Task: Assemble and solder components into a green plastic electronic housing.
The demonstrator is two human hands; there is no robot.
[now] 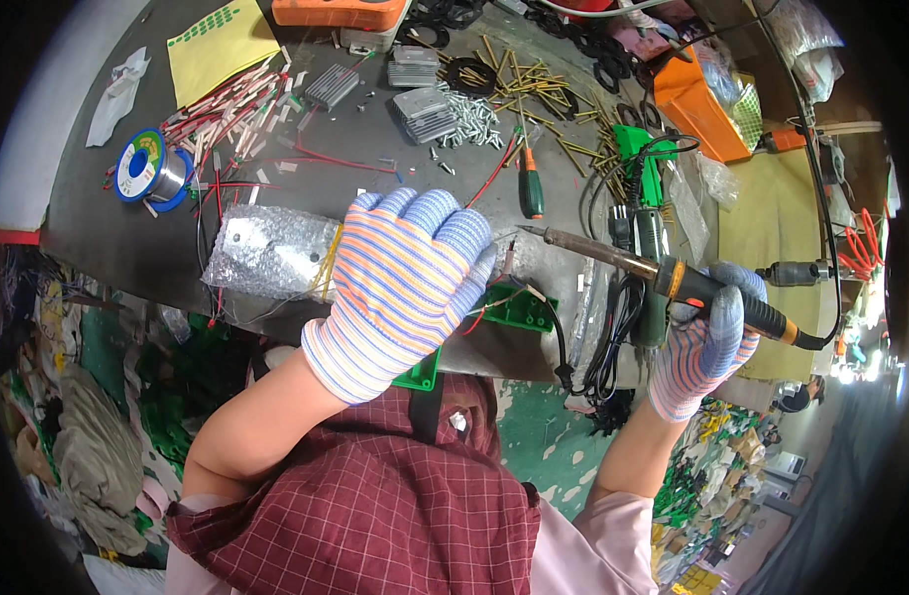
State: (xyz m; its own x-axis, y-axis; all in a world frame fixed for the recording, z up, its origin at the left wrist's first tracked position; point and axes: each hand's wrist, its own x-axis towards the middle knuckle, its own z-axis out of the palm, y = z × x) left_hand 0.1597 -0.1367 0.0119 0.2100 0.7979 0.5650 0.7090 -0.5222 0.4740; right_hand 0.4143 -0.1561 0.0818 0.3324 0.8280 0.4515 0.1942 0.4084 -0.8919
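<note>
Gloved right hand (710, 342) closed around the handle of a soldering iron (665, 278), which slants over the bench (88, 193), tip pointing toward the left hand (403, 273). That one, gloved too, fingers together and bent; grip hidden, cannot tell what it holds. Bubble-wrapped piece (266, 251) just beside it. Green casing (517, 307) near. Beyond: screwdriver (531, 186), silver screws (471, 121), solder spool (169, 177) at far left.

The gloves (400, 283) are striped blue, orange and white, the iron handle (709, 291) black and orange.
</note>
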